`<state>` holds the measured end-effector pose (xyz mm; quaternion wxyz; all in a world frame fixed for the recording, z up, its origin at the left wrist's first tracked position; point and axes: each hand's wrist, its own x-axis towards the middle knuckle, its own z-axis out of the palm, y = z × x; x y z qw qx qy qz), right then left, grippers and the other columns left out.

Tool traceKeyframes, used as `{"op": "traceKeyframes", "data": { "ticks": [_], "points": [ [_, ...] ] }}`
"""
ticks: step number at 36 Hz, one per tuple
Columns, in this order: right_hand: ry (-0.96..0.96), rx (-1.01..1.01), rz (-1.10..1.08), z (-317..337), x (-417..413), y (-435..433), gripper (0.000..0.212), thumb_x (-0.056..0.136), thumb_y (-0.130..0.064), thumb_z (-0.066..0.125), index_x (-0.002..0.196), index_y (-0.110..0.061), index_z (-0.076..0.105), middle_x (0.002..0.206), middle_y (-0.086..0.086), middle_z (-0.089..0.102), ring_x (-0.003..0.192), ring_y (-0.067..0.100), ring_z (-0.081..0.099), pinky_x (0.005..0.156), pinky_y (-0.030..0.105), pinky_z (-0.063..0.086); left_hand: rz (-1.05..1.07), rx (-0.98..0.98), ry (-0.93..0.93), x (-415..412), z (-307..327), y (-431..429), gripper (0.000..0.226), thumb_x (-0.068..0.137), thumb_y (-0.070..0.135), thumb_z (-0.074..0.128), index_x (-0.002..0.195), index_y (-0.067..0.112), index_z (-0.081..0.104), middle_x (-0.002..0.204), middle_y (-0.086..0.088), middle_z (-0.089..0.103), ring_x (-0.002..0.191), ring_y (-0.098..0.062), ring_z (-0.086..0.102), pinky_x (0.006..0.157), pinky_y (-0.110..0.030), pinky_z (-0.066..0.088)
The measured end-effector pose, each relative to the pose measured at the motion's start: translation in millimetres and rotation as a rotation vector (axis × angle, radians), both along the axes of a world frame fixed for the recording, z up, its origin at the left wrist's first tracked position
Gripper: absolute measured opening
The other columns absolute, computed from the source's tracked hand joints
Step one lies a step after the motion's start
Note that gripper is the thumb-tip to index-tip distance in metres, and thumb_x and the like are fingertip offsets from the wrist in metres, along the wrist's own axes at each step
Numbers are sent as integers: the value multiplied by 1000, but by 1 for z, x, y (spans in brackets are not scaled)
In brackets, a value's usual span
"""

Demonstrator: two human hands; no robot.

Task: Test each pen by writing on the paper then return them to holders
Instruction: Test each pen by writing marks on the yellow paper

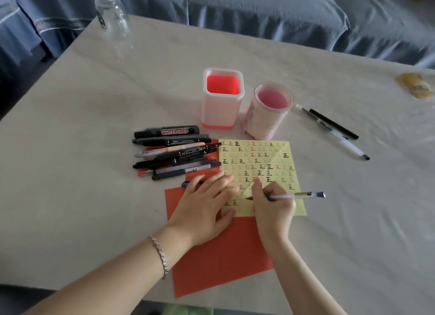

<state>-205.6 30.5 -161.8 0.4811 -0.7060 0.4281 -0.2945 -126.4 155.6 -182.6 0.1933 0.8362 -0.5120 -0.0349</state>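
the right hand (pixel 273 208) grips a pen (pixel 297 195), fingers curled round the barrel, with the tip down on the lower part of the yellow paper (pixel 270 159) and the blue rear end pointing right. the left hand (pixel 204 206) lies flat with its fingers straight, pressing on the paper's left edge; the two hands are close but apart. the paper carries rows of small written marks in black and red, and it rests on a red sheet (pixel 223 256) on the desk (pixel 94 150). a pile of pens (pixel 174 152) lies just left of the paper, partly on the red sheet. behind the paper stand a square holder (pixel 222 98) and a round holder (pixel 269 111), near each other. two more pens (pixel 336 128) lie on the desk to the right of the round holder. a glass jar (pixel 111 15) stands at the far left corner. a bracelet (pixel 161 256) circles the left wrist.
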Motion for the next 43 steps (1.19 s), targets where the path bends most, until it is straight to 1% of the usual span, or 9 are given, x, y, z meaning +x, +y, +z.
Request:
{"op": "traceKeyframes", "data": {
  "ticks": [3,10,16,20,23,27,31,34,43],
  "points": [
    [18,-35,23,-3,1,3,48,82,-12,64,44,-17,36,34,-8,37,39,7,34,40,16,27,5,4,0,0,0,0,41,86,45,40,121,28,52,138,4,47,132,-19,37,107,-35,11],
    [38,-81,43,-9,1,2,49,80,-8,63,44,-21,33,37,-9,41,40,8,34,41,18,25,10,-14,11,-1,0,0,41,85,44,41,120,27,54,138,2,48,132,-19,38,106,-37,14],
    [41,-96,49,-8,1,3,47,79,-5,62,44,-20,36,36,-6,34,42,8,36,42,16,27,15,-28,15,-1,-1,1,42,84,43,42,119,25,56,137,1,49,131,-20,39,106,-38,14],
    [38,-94,61,-10,0,2,47,79,-6,63,44,-22,36,37,-8,41,43,10,36,42,16,27,17,-31,18,-1,-1,1,41,84,44,42,119,26,55,137,2,49,131,-20,38,106,-38,15],
    [45,-109,60,-9,1,2,45,79,-6,62,44,-19,36,36,-6,35,45,11,37,43,16,28,16,-29,17,-1,-1,0,41,84,44,42,119,26,55,137,1,49,131,-20,38,106,-38,14],
    [65,-152,63,-11,2,3,45,80,-8,62,45,-19,36,40,-4,35,47,12,37,45,18,29,14,-24,15,-1,0,1,41,84,43,41,120,26,55,137,1,49,132,-20,38,106,-38,14],
    [49,-178,40,-13,1,3,37,74,-22,55,46,-22,32,40,-1,35,46,14,35,45,22,28,15,-19,14,-1,1,1,42,84,43,41,119,25,56,137,0,49,131,-21,39,106,-38,14],
    [23,-160,39,-13,1,2,33,71,-23,52,45,-21,32,40,-2,33,47,13,35,45,18,27,14,-20,16,-1,0,0,42,84,43,41,118,25,56,137,0,50,131,-21,39,106,-38,14],
    [49,-156,77,-16,1,-1,44,75,-4,60,45,-20,33,40,-6,33,45,11,33,45,18,27,16,-32,16,0,-2,0,41,84,43,42,119,25,55,137,0,49,131,-21,38,106,-38,15]
  ]
}}
